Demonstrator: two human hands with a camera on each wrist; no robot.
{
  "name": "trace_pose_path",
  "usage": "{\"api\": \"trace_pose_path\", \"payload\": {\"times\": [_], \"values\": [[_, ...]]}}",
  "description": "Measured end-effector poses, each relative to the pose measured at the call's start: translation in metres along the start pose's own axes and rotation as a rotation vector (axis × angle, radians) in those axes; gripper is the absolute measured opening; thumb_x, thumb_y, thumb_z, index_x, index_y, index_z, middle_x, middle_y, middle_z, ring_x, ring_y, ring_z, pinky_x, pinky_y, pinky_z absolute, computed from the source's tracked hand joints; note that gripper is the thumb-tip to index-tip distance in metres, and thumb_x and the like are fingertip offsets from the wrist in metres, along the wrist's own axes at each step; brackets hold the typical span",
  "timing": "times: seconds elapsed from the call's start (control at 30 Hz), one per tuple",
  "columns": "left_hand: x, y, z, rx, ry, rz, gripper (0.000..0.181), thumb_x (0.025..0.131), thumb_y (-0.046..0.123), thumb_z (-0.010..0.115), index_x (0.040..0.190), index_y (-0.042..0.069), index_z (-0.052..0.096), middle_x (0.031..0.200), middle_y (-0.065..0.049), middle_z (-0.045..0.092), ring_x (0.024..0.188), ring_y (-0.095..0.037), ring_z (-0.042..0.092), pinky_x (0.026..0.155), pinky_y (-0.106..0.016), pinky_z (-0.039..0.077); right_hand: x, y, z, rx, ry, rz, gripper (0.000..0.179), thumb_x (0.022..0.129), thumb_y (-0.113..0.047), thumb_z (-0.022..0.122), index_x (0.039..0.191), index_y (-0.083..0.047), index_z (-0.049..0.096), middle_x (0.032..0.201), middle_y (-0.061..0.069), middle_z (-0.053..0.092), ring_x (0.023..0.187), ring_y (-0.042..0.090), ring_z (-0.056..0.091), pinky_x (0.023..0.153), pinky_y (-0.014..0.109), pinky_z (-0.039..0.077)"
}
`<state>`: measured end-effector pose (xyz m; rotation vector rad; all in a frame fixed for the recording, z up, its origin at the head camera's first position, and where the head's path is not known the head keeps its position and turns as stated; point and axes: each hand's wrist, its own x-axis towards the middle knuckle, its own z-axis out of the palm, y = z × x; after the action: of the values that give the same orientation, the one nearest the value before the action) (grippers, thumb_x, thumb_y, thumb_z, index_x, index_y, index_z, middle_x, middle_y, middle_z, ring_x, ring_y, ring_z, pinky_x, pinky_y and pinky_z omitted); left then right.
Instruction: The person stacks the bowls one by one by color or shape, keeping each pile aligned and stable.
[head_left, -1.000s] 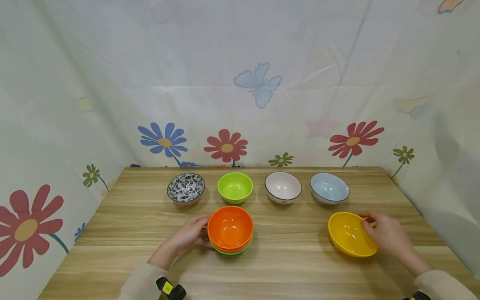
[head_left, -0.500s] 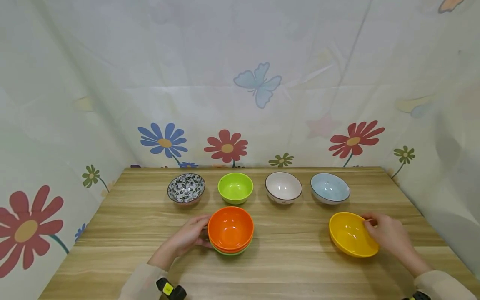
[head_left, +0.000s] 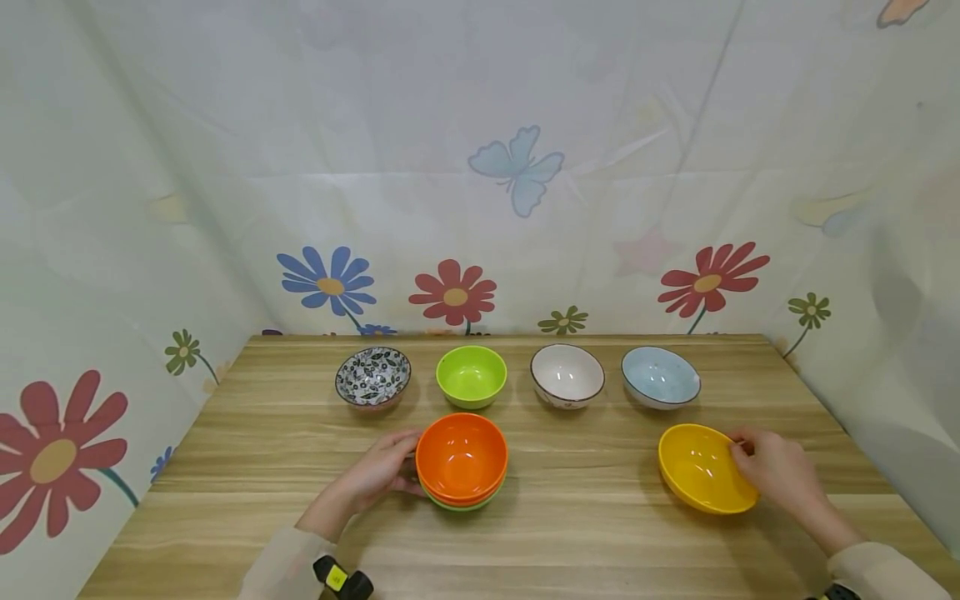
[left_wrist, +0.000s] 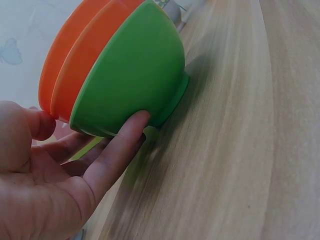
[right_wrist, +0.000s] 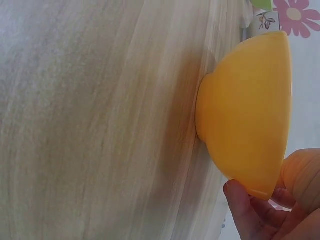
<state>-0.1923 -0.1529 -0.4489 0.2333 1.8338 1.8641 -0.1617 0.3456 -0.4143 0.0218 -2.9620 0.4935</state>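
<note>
Clearly, right fingers [right_wrist: 240, 206] pinch the yellow bowl [right_wrist: 245, 112] by its rim; loose left fingers [left_wrist: 107, 160] touch the bowl stack [left_wrist: 131, 70] from outside

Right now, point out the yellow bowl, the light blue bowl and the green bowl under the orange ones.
Yellow bowl [head_left: 703, 468]: head view, inner surface.
Light blue bowl [head_left: 660, 377]: head view, inner surface.
Bottom green bowl [left_wrist: 131, 75]: left wrist view, outer wall.

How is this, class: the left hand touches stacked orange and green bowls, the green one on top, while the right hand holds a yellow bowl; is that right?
Not quite: the stacked green bowl is at the bottom, beneath the orange bowls, as the left wrist view shows. The rest is right.
</note>
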Motion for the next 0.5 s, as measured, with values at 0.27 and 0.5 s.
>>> {"api": "trace_pose_path", "payload": {"times": [0.27,0.5], "values": [[0.0,-0.002,0.0,0.002,-0.004,0.006,0.049,0.1,0.025,0.031,0.137,-0.007,0.033,0.132,-0.027,0.045,0.103,-0.027,0.059,0.077,-0.047,0.054,0.0,-0.005,0.002,-0.008,0.02,0.005,0.02,0.082,-0.006,0.055,0.092,0.009,0.065,0.076,0.018,0.064,0.057,0.02,0.05,0.048,0.031,0.041],[0.0,-0.001,0.0,0.0,-0.003,0.001,0.049,0.1,0.025,0.032,0.138,-0.007,0.032,0.133,-0.026,0.044,0.104,-0.027,0.059,0.078,-0.046,0.054,0.002,-0.011,0.004,-0.008,0.053,-0.013,0.02,0.082,-0.006,0.056,0.089,0.009,0.066,0.072,0.017,0.064,0.054,0.019,0.048,0.047,0.029,0.04]]}}
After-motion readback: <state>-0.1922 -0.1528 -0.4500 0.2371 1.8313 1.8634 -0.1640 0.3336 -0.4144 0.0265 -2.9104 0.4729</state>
